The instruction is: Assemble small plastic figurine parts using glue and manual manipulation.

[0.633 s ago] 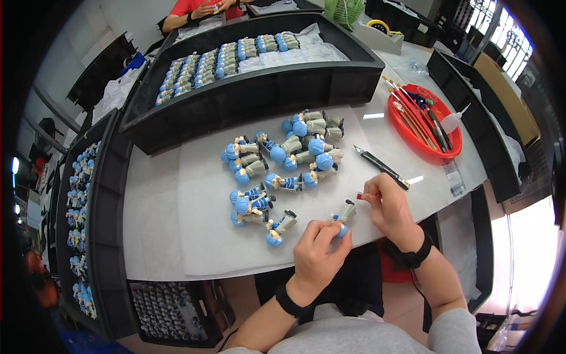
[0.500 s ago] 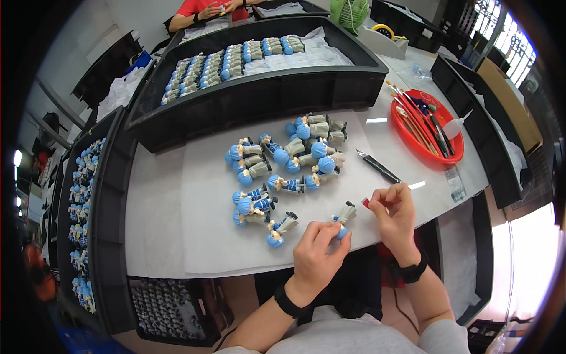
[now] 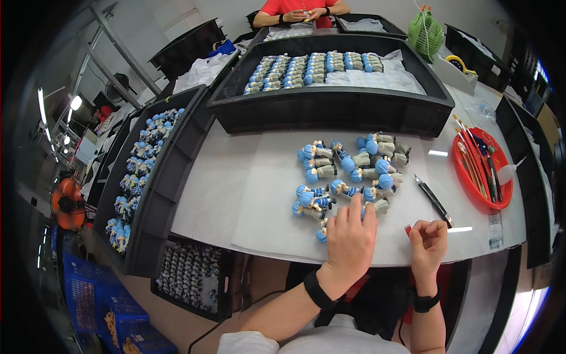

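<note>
Bright light leaves small white glare patches on the tabletop, while straight edges curve toward darkened corners.

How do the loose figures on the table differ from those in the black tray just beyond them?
Layout: the loose figures form uneven clusters; the tray figures form rows.
Heading: the loose figures point various ways; the tray figures mostly align.
Count: the tray figures clearly outnumber the loose figures.
Shared: blue heads, with grey clothing visible in both groups.
</note>
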Motion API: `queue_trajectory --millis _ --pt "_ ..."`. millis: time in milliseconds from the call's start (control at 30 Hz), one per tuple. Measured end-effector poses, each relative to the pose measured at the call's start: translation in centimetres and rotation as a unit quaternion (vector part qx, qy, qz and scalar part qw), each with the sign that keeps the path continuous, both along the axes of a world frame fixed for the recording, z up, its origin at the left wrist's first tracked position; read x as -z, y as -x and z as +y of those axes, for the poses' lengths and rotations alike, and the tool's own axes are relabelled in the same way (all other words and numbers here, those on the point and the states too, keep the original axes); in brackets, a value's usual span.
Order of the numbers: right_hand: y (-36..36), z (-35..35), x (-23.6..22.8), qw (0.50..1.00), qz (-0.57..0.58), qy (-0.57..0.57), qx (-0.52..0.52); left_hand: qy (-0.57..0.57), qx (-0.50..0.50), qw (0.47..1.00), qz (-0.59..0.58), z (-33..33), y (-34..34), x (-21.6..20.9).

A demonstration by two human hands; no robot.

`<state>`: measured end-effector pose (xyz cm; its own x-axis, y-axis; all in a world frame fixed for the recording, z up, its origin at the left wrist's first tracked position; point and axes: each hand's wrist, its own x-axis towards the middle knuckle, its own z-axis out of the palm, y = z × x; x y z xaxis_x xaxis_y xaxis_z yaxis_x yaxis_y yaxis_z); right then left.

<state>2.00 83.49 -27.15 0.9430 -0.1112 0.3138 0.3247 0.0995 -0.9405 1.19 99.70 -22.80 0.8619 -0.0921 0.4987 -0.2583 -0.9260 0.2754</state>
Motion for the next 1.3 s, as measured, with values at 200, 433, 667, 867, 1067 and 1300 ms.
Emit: queue_trajectory --millis 200,433,667,867,1067,1300 --pt "0.1 0.0 -0.1 1.0 0.013 -0.006 -0.008 0.077 0.035 0.996 -0.009 1.5 3.4 0.6" --pt "0.2 0.1 0.1 1.0 0.015 -0.001 -0.007 0.075 -0.033 0.996 -0.016 6.3 3.9 2.9" --pt "0.1 0.2 -0.4 0.998 0.036 -0.054 -0.006 0.256 0.147 0.955 -0.014 1.6 4.2 3.1" --pt "0.6 -1.0 -0.8 0.996 0.024 -0.057 0.065 0.285 0.192 0.938 0.043 -1.4 2.4 4.2" --pt "2.5 1.0 -1.0 0.994 -0.005 0.068 0.087 0.303 0.194 0.932 0.037 -1.3 2.1 4.4" --pt "1.7 1.7 -1.2 0.97 -0.033 0.216 0.108 0.308 0.197 0.93 0.038 -1.3 2.1 4.5"
